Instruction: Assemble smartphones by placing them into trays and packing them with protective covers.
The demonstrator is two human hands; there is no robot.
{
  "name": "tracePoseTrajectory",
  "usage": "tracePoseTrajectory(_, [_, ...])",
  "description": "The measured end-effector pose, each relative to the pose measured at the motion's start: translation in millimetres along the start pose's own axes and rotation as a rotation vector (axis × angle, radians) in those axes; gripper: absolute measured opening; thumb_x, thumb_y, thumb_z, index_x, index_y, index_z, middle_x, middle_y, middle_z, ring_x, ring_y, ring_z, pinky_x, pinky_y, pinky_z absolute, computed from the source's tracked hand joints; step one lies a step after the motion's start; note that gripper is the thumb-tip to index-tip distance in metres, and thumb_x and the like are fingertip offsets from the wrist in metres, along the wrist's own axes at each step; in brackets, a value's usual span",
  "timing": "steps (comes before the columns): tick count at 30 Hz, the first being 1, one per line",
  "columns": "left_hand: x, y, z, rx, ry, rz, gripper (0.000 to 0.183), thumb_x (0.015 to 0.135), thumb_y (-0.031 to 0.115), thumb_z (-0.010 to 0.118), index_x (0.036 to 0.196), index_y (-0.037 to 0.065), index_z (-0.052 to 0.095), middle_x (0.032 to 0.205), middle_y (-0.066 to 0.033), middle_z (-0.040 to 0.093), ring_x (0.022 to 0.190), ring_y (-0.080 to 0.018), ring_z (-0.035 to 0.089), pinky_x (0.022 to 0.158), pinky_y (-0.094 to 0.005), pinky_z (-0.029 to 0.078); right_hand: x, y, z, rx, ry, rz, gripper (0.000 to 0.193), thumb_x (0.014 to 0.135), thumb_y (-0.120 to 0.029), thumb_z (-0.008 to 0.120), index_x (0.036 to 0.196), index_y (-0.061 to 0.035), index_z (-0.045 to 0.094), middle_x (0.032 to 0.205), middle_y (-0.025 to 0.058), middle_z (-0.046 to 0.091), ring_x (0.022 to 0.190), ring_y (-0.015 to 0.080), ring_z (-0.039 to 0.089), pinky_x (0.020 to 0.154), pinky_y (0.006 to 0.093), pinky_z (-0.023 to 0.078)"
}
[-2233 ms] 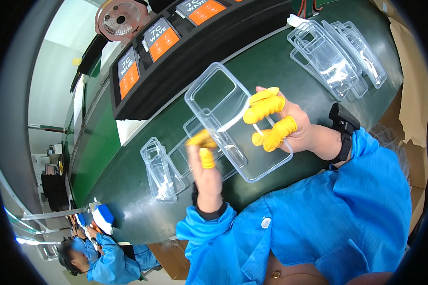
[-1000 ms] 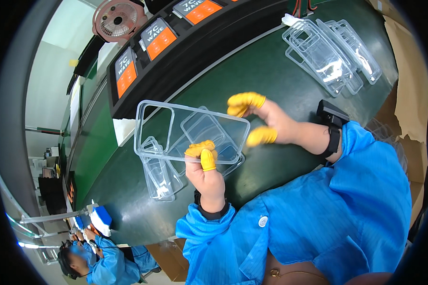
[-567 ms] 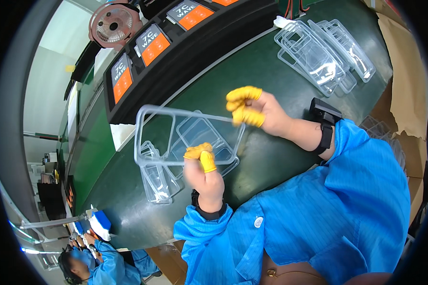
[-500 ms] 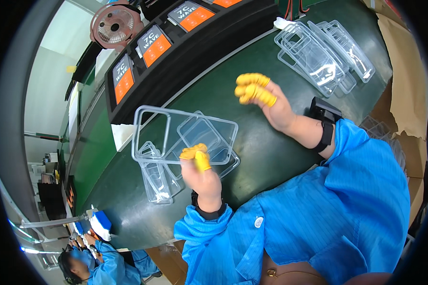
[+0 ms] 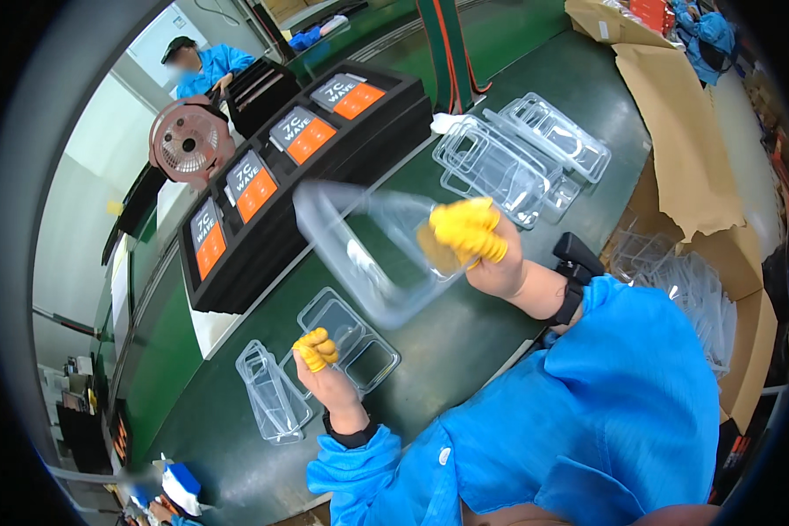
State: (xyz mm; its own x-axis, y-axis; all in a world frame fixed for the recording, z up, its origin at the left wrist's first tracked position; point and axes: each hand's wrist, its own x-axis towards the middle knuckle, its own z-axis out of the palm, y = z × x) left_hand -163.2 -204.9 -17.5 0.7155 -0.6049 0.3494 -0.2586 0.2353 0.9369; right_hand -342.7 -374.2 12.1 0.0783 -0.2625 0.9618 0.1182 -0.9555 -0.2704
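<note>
Clear plastic, soft and blurred to the eye, is the material of the large case (image 5: pixel 368 267) in the person's right hand (image 5: pixel 500 254). This hand is closed, its yellow-covered fingers pinching the case at its right end, so that the case is raised above the green table (image 5: pixel 447 342). The wide opening of the case is toward the left, away from the fingers.

The left hand (image 5: pixel 329 377) is lower, just beside the flat cases (image 5: pixel 364 351) in the middle. Its fingers are bent and near to each other; I cannot tell whether they touch one of these cases or have hold of nothing. Two narrow-looking cases (image 5: pixel 272 399) lie to its left, overlapping, and a pile of cases (image 5: pixel 500 167) lies at the far right of the table.

For good handling, I think, the grip should be firm but light, on the rim rather than on the wide back, because thin plastic can bend and show marks. The free end probably swings easily, so it is better to carry it slowly, well apart from the black stand (image 5: pixel 324 180).
</note>
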Motion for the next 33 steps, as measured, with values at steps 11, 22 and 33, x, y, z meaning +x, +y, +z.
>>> tracePoseTrajectory(11, [0.9, -12.1, 7.7, 0.134, 0.013, 0.001, 0.032, 0.091, 0.029, 0.037, 0.083, 0.002, 0.054, 0.063, 0.0017, 0.048, 0.054, -0.0031, 0.038, 0.048, -0.0161, 0.027, 49.5, 52.2, -135.1, -0.236, 0.041, 0.649, 0.019, 0.077, -0.006, 0.056, 0.095, -0.0029, 0.060, 0.086, 0.0103, 0.061, 0.078, 0.0187, 0.058, 0.071, 0.0278, 0.044])
tracePoseTrajectory(22, [-19.4, 34.7, 12.1, 0.908, -0.271, 0.202, 0.022, 0.075, 0.018, 0.059, 0.086, -0.001, 0.054, 0.081, -0.0151, 0.053, 0.076, -0.0321, 0.052, 0.065, -0.0379, 0.042, 41.2, 112.7, -162.8, -0.978, -0.336, 0.319, 0.044, 0.066, -0.005, 0.064, 0.108, -0.0076, 0.052, 0.115, 0.0115, 0.046, 0.106, 0.0293, 0.042, 0.088, 0.0360, 0.038])
tracePoseTrajectory(33, [-4.8, 13.3, -49.5, 1.466, -0.190, -0.110, 0.033, 0.076, 0.036, 0.057, 0.075, 0.003, 0.053, 0.075, -0.0152, 0.056, 0.072, -0.0324, 0.056, 0.060, -0.0409, 0.045, -1.1, 7.5, 41.1, -0.086, -1.013, 0.275, 0.051, 0.067, -0.030, 0.068, 0.106, -0.0014, 0.052, 0.115, 0.0166, 0.045, 0.107, 0.0323, 0.041, 0.090, 0.0374, 0.035])
